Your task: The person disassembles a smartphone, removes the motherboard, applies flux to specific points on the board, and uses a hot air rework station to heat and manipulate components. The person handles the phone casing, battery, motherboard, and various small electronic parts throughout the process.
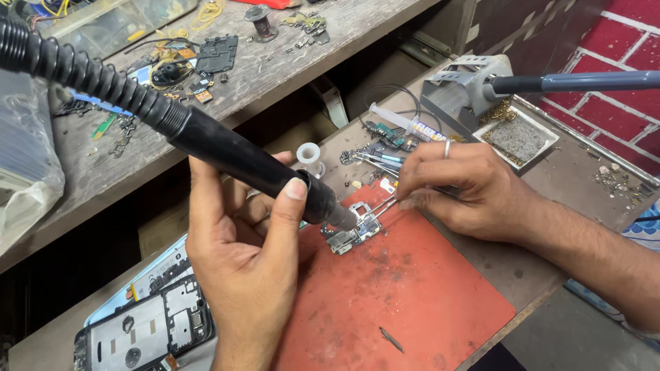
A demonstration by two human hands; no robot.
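1. One left hand is closed around one black hot-air wand, its nozzle over one small circuit board.
2. One right hand pinches one pair of tweezers at the board's 2 o'clock.
3. The board lies on one red mat; one opened phone sits at its 8 o'clock.

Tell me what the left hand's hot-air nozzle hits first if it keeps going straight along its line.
Most likely the small circuit board on the red mat; the nozzle in the left hand points straight at it.
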